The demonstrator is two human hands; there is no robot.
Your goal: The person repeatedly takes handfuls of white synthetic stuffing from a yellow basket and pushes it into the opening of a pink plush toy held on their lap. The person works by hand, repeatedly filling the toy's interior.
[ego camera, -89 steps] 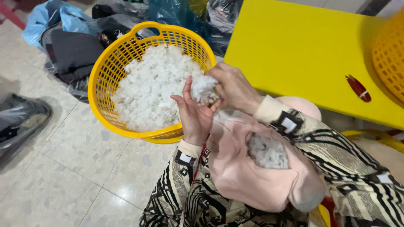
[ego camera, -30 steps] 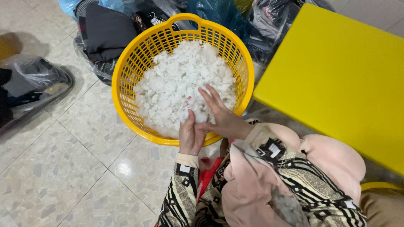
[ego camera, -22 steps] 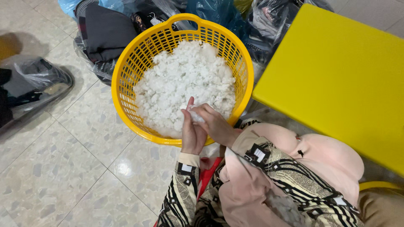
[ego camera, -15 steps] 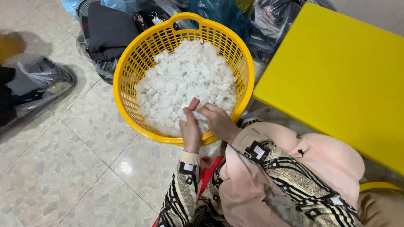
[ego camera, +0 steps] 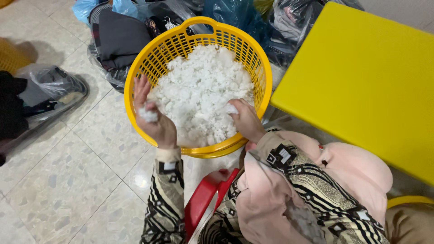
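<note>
Left hand (ego camera: 153,119) raised palm-up at the near-left rim of the round yellow perforated plastic basket (ego camera: 138,72), fingers loosely spread, cupping a small white tuft of fibre filling (ego camera: 147,115), apparently kept clear of the heap. Right hand (ego camera: 245,119) sunk into the mound of white fluffy fibre filling (ego camera: 199,90) at the near-right wall, fingers curled on a clump, closed on it as if pinching off a portion. Basket set on the tiled floor (ego camera: 58,180), close to the knees, within reach of both hands. Pink fabric piece (ego camera: 357,174) draped over the lap, beside the yellow table top (ego camera: 361,77). Red plastic object (ego camera: 205,199) below the basket; bagged dark clothing (ego camera: 117,38) behind it.
</note>
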